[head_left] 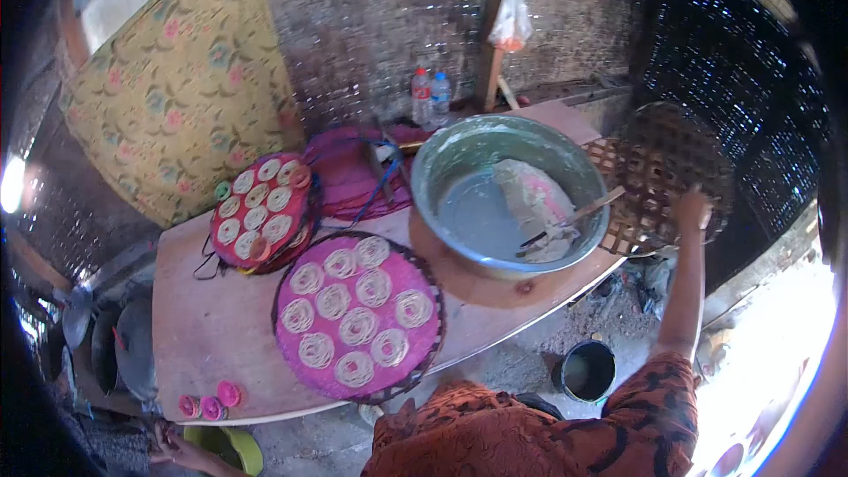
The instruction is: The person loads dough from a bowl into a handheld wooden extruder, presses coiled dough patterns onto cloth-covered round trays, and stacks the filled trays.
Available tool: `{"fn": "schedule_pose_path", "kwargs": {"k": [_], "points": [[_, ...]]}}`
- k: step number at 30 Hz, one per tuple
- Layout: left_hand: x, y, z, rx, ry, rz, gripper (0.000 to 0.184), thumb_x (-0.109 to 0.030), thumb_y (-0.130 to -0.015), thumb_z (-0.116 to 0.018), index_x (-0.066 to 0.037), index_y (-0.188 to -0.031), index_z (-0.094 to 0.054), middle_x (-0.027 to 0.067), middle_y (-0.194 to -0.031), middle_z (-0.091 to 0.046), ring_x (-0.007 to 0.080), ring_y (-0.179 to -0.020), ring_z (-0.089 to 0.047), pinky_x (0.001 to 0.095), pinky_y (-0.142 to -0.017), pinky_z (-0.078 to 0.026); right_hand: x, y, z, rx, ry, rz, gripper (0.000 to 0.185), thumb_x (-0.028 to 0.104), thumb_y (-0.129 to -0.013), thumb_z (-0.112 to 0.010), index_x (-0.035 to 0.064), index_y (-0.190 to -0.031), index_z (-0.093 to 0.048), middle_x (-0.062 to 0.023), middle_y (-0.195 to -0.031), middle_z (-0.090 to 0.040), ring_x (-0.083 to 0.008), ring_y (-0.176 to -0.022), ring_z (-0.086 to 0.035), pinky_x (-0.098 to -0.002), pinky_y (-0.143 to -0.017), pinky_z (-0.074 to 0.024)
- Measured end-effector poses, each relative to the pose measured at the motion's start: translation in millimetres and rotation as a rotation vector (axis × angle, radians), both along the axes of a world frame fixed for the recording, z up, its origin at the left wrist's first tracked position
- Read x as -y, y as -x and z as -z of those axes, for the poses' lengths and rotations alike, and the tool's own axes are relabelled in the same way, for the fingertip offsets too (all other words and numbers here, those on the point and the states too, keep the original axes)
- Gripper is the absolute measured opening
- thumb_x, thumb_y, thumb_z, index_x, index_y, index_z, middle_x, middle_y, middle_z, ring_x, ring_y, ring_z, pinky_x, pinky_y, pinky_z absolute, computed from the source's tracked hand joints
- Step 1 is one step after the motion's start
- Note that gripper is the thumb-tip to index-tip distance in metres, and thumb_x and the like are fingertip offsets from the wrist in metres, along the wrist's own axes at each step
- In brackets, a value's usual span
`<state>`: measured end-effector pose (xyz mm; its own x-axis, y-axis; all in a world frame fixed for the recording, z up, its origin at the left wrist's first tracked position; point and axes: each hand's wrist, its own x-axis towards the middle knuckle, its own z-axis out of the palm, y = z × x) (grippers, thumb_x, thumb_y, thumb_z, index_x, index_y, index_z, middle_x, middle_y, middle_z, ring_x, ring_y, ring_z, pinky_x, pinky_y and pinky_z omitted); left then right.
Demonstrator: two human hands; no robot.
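Now your right hand [693,210] is gripping the woven tray [669,148] near its edge, maybe stopping it tipping; your left hand's grip isn't showing clearly.

Lg basin [459,243] = metal, smooth, semi-glossy. Table [208,318] = matt wood. Curtain [190,97] = floral cloth. Bottles [421,99] = clear plastic.

one basin [459,203], two bottles [420,99], one dark bucket [588,371]
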<state>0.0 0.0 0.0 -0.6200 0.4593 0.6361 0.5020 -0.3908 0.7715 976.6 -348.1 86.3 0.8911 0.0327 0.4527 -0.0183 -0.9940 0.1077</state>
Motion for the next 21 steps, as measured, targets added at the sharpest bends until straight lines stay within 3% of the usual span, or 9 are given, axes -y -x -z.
{"fn": "schedule_pose_path", "kwargs": {"k": [1, 2, 3, 4, 6, 10, 13, 17, 21], "points": [[-6, 19, -3, -0.080, -0.015, -0.019, 0.029, -0.007, -0.090, -0.051, 0.004, -0.117, -0.047, 0.0176, -0.104, -0.061, 0.0235, -0.089, -0.060, 0.0321, -0.079, -0.050, 4, 1, 0, 0.081, 0.011, -0.016, 0.072, 0.046, -0.078, -0.063, -0.0037, -0.125, -0.040, -0.0225, -0.102, -0.063, -0.0334, -0.092, -0.064, -0.0421, -0.077, -0.0537], [-11, 36, -6, -0.158, -0.031, -0.040, 0.022, -0.006, -0.091, -0.049, 0.005, -0.108, -0.057, 0.0165, -0.102, -0.062, 0.0230, -0.086, -0.060, 0.0331, -0.078, -0.050, 0, 16, -13, 0.071, -0.068, -0.054, 0.065, 0.042, -0.077, -0.063, -0.0026, -0.120, -0.044, -0.0240, -0.099, -0.063, -0.0355, -0.089, -0.064, -0.0436, -0.076, -0.0533], [31, 7, 83, -0.276, 0.238, -0.207, 0.024, -0.007, -0.092, -0.048, 0.006, -0.110, -0.056, 0.0150, -0.102, -0.062, 0.0222, -0.086, -0.060, 0.0320, -0.077, -0.049, -6, 47, -121, 0.211, 0.030, -0.107, 0.058, 0.039, -0.077, -0.063, -0.0016, -0.116, -0.047, -0.0256, -0.096, -0.063, -0.0375, -0.086, -0.064, -0.0451, -0.075, -0.0528], [15, 17, 67, -0.288, 0.216, -0.233, 0.024, -0.007, -0.092, -0.048, 0.006, -0.110, -0.056, 0.0150, -0.102, -0.062, 0.0222, -0.086, -0.060, 0.0320, -0.077, -0.049, -29, 78, -126, 0.196, 0.004, -0.126, 0.058, 0.039, -0.077, -0.063, -0.0016, -0.116, -0.047, -0.0256, -0.096, -0.063, -0.0375, -0.086, -0.064, -0.0451, -0.075, -0.0528], [-23, 49, 39, -0.074, 0.234, -0.077, 0.024, -0.009, -0.092, -0.049, 0.003, -0.111, -0.057, 0.0119, -0.104, -0.062, 0.0204, -0.091, -0.059, 0.0307, -0.078, -0.049, -76, 145, -130, 0.285, -0.109, -0.258, 0.049, 0.034, -0.077, -0.063, 0.0018, -0.111, -0.050, -0.0272, -0.094, -0.062, -0.0392, -0.084, -0.063, -0.0464, -0.075, -0.0514], [-57, 85, 49, -0.026, 0.168, -0.007, 0.024, -0.009, -0.092, -0.048, 0.002, -0.112, -0.056, 0.0102, -0.107, -0.060, 0.0189, -0.093, -0.058, 0.0303, -0.079, -0.047, -177, 257, -158, 0.336, -0.198, -0.589, 0.047, 0.033, -0.078, -0.063, 0.0051, -0.114, -0.051, -0.0235, -0.091, -0.064, -0.0389, -0.086, -0.063, -0.0465, -0.075, -0.0495], [-81, 124, 53, -0.013, 0.130, 0.035, 0.023, -0.009, -0.093, -0.048, 0.001, -0.113, -0.054, 0.0101, -0.108, -0.059, 0.0189, -0.094, -0.057, 0.0303, -0.080, -0.046, -274, 351, -164, 0.113, -0.240, -0.737, 0.047, 0.033, -0.077, -0.065, 0.0065, -0.114, -0.054, -0.0218, -0.092, -0.065, -0.0380, -0.086, -0.063, -0.0453, -0.075, -0.0496], [-95, 183, 46, 0.069, 0.196, 0.071, 0.024, -0.010, -0.093, -0.048, 0.002, -0.113, -0.053, 0.0114, -0.107, -0.060, 0.0202, -0.095, -0.057, 0.0299, -0.082, -0.046, -395, 427, -126, -0.076, -0.259, -1.057, 0.049, 0.037, -0.075, -0.066, 0.0062, -0.112, -0.055, -0.0197, -0.091, -0.066, -0.0336, -0.088, -0.064, -0.0423, -0.077, -0.0508], [-97, 221, 34, 0.033, 0.120, 0.076, 0.024, -0.011, -0.094, -0.048, 0.003, -0.113, -0.053, 0.0124, -0.106, -0.060, 0.0209, -0.096, -0.057, 0.0294, -0.083, -0.047, -509, 488, -76, -0.268, -0.127, -1.100, 0.055, 0.044, -0.074, -0.066, 0.0016, -0.107, -0.057, -0.0189, -0.096, -0.066, -0.0323, -0.091, -0.064, -0.0420, -0.081, -0.0503]]}}
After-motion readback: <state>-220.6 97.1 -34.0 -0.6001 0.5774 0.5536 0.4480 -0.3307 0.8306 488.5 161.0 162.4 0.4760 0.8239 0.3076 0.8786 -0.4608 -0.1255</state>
